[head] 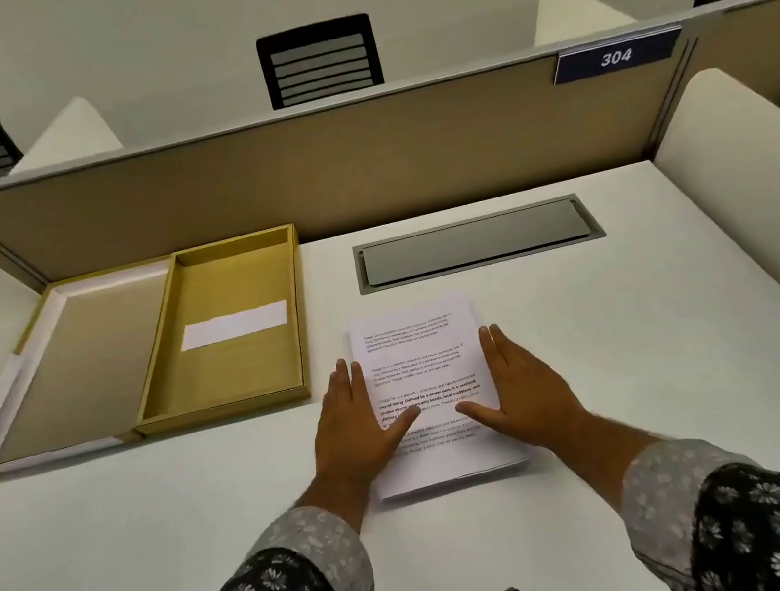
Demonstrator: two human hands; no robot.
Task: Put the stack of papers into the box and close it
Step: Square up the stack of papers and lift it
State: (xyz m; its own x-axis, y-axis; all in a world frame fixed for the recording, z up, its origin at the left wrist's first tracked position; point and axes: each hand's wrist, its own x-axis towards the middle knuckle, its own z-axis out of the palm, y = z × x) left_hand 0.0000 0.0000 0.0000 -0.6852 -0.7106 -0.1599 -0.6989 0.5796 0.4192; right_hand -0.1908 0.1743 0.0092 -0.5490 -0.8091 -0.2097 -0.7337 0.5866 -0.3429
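Observation:
A stack of printed white papers (pixel 414 343) lies on the white desk in front of me. My left hand (pixel 355 418) rests flat along the stack's left edge, its thumb on the top sheet. My right hand (pixel 518 384) lies flat along the right edge, thumb also on the sheet. Both hands have straight fingers and grip nothing. To the left stands the open yellow box (pixel 229 370), its tray empty except for a white label. Its hinged lid (pixel 76 361) lies open flat further left.
A grey cable hatch (pixel 478 243) is set into the white desk (pixel 623 358) behind the papers. A tan partition (pixel 305 180) with a "304" sign closes the far side; white side dividers flank the desk. Black chairs stand beyond.

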